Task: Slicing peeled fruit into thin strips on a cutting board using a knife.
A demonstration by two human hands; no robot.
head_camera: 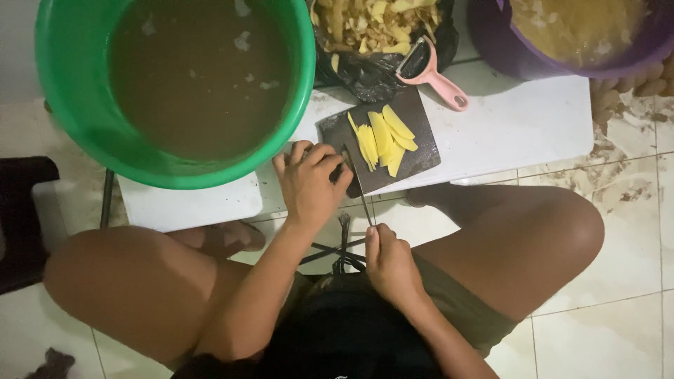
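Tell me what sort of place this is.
Probably a home kitchen floor set up for food prep: a person sits low on a tiled floor at a small white table, with yellow slices on a dark cutting board, a green basin of murky water and a pink peeler.

Green basin (pixel 77 133), purple tub (pixel 491 49), pink peeler (pixel 435 74).

Home kitchen floor, tiled floor (pixel 618 330), low white table (pixel 519 119), green basin (pixel 63 105), pink peeler (pixel 435 74), peelings bag (pixel 365 74)
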